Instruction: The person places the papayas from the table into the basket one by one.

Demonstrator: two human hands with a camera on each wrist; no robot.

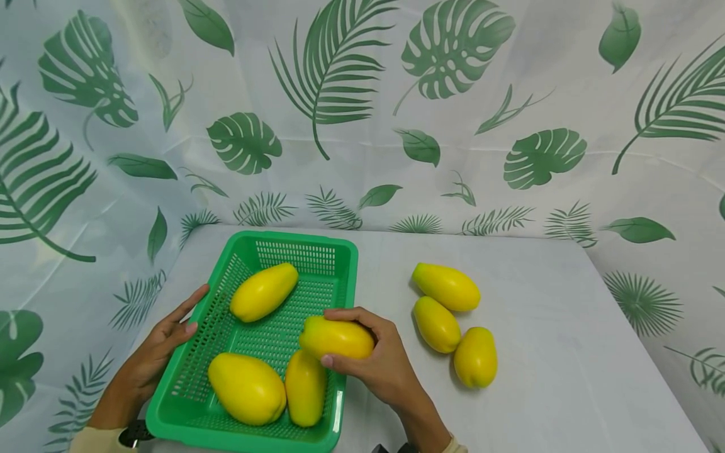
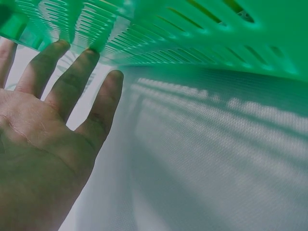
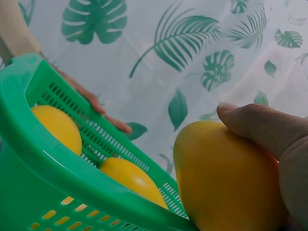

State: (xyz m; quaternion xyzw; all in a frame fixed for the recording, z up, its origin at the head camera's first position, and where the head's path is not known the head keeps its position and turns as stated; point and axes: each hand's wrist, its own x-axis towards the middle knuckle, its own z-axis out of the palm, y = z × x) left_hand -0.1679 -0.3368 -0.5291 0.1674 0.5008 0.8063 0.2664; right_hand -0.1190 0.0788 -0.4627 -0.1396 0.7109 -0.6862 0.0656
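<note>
My right hand [image 1: 370, 343] grips a yellow papaya [image 1: 334, 338] over the right rim of a green plastic basket [image 1: 350, 270]. In the right wrist view, the thumb [image 3: 255, 122] lies along the top of this papaya [image 3: 224, 178]. Three more papayas lie inside the basket: one toward the back [image 1: 264, 292], a large one at the front left [image 1: 247, 389] and a slimmer one [image 1: 306, 390] beside it, partly under the held fruit. My left hand [image 1: 161, 346] rests against the basket's left side. Its fingers [image 2: 79, 77] are spread and fairly straight, with fingertips at the slotted wall.
Right of the basket, three papayas lie close together on the white tabletop: one at the back [image 1: 447, 287], one in the middle [image 1: 437, 324] and one in front [image 1: 476, 357]. A leaf-printed cloth [image 1: 362, 145] hangs behind the table and along its sides.
</note>
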